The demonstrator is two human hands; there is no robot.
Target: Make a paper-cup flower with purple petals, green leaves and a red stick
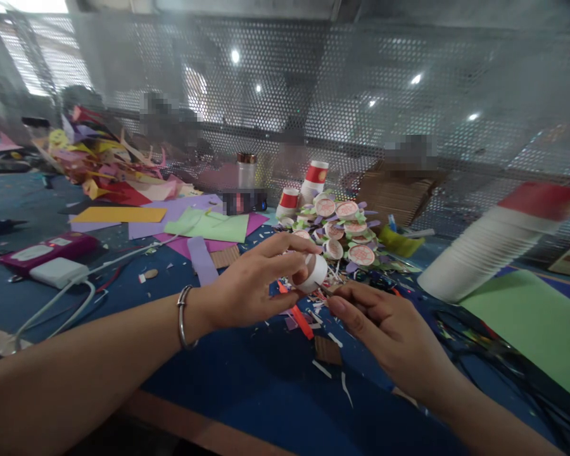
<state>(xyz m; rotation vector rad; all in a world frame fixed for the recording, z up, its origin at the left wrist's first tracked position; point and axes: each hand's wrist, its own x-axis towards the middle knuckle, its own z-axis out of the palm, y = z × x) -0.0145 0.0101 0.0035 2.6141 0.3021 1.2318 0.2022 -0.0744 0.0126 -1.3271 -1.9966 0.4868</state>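
- Upper left of the frame: a heap of paper scraps (107, 166) on the far part of the blue surface (247, 386).
- Left edge: a purple case (47, 247), with a white charger (59, 271) just beside it, nearer to me.
- Left of centre: flat coloured sheets (209, 225), green lying over purple.
- Lower left to centre: my left hand (254, 282), a bracelet (184, 318) on its wrist. It is grasping a white roll (313, 272) between thumb and fingertips, raised above the surface.
- Under the roll: an orange strip (301, 320) and a cardboard square (327, 349) among small snippets.
- Behind the roll, centre: a cluster of paper flowers (349, 231), with red-rimmed cups (313, 180) standing behind it.
- Right of centre: my right hand (384, 329), fingers curled and pinched just beside the roll's lower edge. I cannot tell whether they grip anything.
- Right: a cup stack (484, 247) lying on its side, near a green sheet (536, 323).
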